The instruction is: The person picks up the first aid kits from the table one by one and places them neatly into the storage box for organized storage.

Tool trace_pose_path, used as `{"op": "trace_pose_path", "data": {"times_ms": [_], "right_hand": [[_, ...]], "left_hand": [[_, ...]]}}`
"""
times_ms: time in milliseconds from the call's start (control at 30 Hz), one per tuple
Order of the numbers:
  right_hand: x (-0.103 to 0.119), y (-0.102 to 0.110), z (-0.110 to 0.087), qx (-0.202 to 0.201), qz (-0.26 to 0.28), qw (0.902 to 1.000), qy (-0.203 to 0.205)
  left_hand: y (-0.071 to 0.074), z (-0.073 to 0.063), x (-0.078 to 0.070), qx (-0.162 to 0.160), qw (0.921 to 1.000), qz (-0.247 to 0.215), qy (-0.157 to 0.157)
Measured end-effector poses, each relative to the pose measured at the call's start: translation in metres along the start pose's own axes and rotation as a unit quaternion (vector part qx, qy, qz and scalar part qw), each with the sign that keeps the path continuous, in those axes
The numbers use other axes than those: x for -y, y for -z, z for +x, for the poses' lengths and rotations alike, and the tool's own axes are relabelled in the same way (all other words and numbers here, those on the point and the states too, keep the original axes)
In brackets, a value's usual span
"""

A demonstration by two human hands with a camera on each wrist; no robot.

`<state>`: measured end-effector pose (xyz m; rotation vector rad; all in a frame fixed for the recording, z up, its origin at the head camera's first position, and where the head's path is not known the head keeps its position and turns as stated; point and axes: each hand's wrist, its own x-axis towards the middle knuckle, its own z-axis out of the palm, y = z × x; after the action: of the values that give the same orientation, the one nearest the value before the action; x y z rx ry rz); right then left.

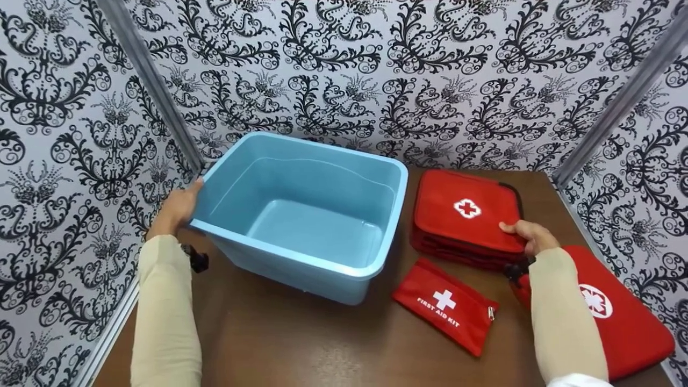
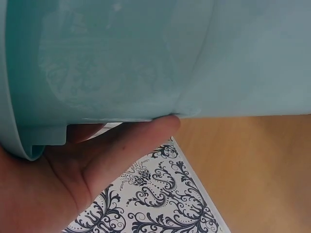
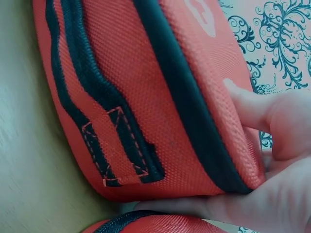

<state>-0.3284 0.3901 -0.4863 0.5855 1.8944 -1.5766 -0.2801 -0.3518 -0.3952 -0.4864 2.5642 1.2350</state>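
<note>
A light blue plastic tub (image 1: 317,231) stands at an angle on the table, its inside bare. My left hand (image 1: 180,207) holds its left end at the rim; in the left wrist view one digit (image 2: 146,136) lies along the outer wall below the rim. On the right, my right hand (image 1: 529,234) grips the corner of a red first aid bag (image 1: 446,215) with black trim and a white-outlined cross. The thumb (image 3: 248,104) presses on its top while the other fingers reach round its side, partly hidden.
A flat red first aid pouch (image 1: 430,312) with a zip lies in front of the bag. Under my right forearm is a larger red case (image 1: 629,328) with a white round emblem. Patterned walls (image 1: 344,70) enclose the brown table (image 1: 301,344) at the back and sides.
</note>
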Motion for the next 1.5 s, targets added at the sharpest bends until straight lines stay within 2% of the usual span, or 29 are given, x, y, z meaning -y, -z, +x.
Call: {"op": "trace_pose_path", "data": {"times_ms": [133, 333, 400, 533, 633, 800, 967, 1100, 1267, 1400, 1500], "right_hand": [[0.002, -0.003, -0.006, 0.036, 0.095, 0.9948, -0.014], [0.008, -0.003, -0.016, 0.085, 0.191, 0.9753, -0.070], [0.010, -0.004, -0.019, 0.098, 0.217, 0.9670, -0.091], [0.009, -0.004, -0.021, 0.104, 0.258, 0.9549, -0.105], [0.006, -0.004, -0.020, 0.095, 0.261, 0.9550, -0.103], [0.004, -0.003, -0.021, 0.091, 0.240, 0.9609, -0.103], [0.007, -0.004, -0.021, 0.092, 0.240, 0.9602, -0.110], [0.005, -0.002, -0.019, 0.103, 0.233, 0.9635, -0.081], [0.001, 0.000, -0.014, 0.087, 0.173, 0.9796, -0.055], [0.000, -0.005, -0.008, 0.043, 0.088, 0.9936, -0.056], [0.002, -0.010, -0.003, 0.015, 0.041, 0.9974, -0.057]], "left_hand": [[0.000, -0.001, 0.001, 0.002, 0.9999, 0.011, 0.013], [0.002, -0.001, 0.000, -0.010, 0.9996, 0.024, 0.006], [0.002, -0.001, -0.002, -0.011, 0.9997, 0.022, 0.002], [0.002, -0.002, -0.005, -0.013, 0.9998, 0.018, -0.002], [0.001, -0.001, -0.004, -0.014, 0.9998, 0.017, -0.002], [0.001, -0.002, -0.004, -0.010, 0.9999, 0.012, -0.005], [0.003, -0.002, -0.002, -0.006, 1.0000, 0.006, -0.004], [0.002, -0.002, -0.002, -0.007, 1.0000, 0.007, -0.002], [0.002, -0.001, -0.002, -0.005, 0.9999, 0.011, 0.002], [0.002, 0.000, -0.003, -0.012, 0.9998, 0.011, 0.006], [0.001, 0.001, -0.004, -0.021, 0.9997, 0.012, 0.009]]}}
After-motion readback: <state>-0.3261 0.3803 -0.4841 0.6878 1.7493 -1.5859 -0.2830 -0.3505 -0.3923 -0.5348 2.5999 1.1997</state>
